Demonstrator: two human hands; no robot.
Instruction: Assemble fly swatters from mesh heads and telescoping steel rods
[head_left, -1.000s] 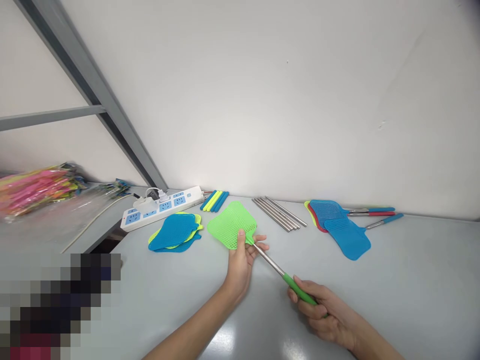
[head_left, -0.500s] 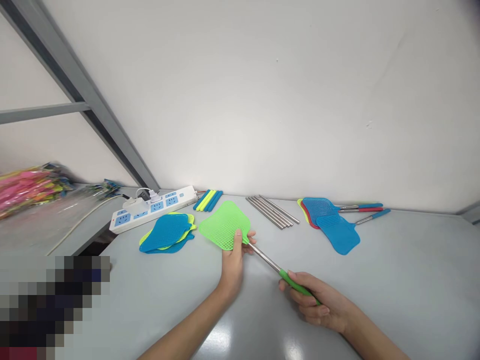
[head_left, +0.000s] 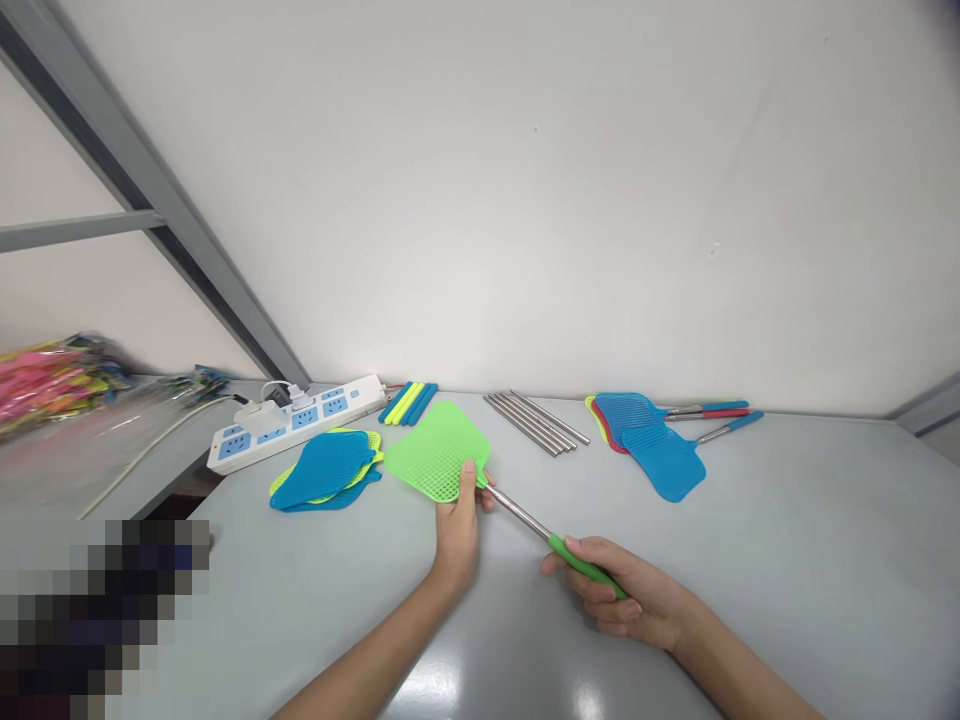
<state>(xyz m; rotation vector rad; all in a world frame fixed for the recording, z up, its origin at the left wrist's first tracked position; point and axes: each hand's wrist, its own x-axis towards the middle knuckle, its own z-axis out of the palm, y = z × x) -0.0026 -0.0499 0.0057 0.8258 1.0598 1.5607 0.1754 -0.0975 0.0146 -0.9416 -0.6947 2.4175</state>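
The swatter head (head_left: 435,445) looks like perforated, matt plastic; its shaft (head_left: 519,512) is shiny metal, its grip (head_left: 576,561) smooth. The rods (head_left: 531,425) look like polished metal; the bench (head_left: 810,570) is smooth, faintly glossy, the wall (head_left: 525,220) matt.

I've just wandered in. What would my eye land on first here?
Most likely the bright green fly swatter mid-view, with the left hand at its flat end and the right hand around its handle. Farther right, an overlapping group of fly swatters stands out in blue, red and yellow. To the left, blue and yellow swatter heads lie stacked in front of a white power strip.
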